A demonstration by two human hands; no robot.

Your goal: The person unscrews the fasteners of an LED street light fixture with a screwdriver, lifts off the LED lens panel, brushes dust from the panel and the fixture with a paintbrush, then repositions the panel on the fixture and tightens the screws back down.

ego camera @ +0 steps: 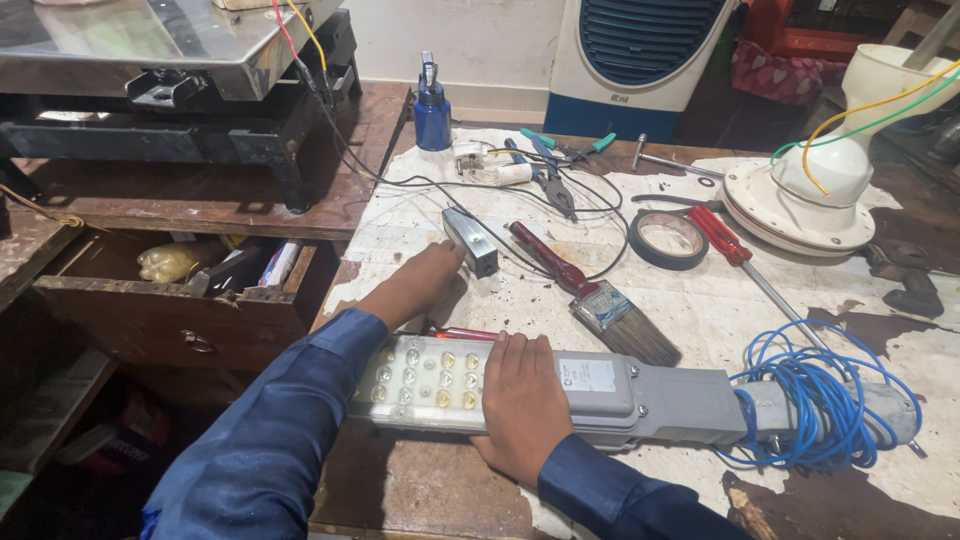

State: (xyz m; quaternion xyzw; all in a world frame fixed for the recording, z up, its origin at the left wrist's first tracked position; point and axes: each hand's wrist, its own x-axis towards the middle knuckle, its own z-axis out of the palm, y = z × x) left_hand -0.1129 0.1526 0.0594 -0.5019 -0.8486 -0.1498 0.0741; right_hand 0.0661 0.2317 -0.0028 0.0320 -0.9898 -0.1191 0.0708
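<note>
Upper left of the frame: a metal weighing scale (150, 50) on a dark frame, standing on a wooden bench. Below it, an open wooden drawer (170, 290) holding small oddments, too cluttered to tell apart.

Left of centre: the left hand (425, 280), in a dark blue sleeve, reaches up the frame; its fingers lie flat and released, the fingertips touching a small silver rectangular box (470, 240) with black wires running off it. Nothing is gripped.

Upper centre: a blue bottle (432, 110) with a trigger top; to its right, pliers (548, 180) and a cutter with green handles (590, 145) among loose wire.

Centre: a paintbrush (600, 300) with a dark red handle lies slanted on the surface (700, 300), a worn white-covered top, its bristles near the lamp.

Lower centre: a grey LED street lamp (660, 395) lies lengthwise across the lower frame, its panel of lenses facing up at the left end. The right hand (520, 405) rests palm-down across the lamp body just right of the lenses, fingers spread open and pressing on it, not closed around it.

Right of centre: a roll of black tape (668, 238), with a red-handled screwdriver (730, 245) just beside it.

Lower right: a coil of blue cable (830, 400) looped around the lamp's mounting end.

Upper right: a white ceiling-fan body (830, 190) with yellow and green wires rising from it; behind, the base of a white and blue air cooler (630, 60).
</note>
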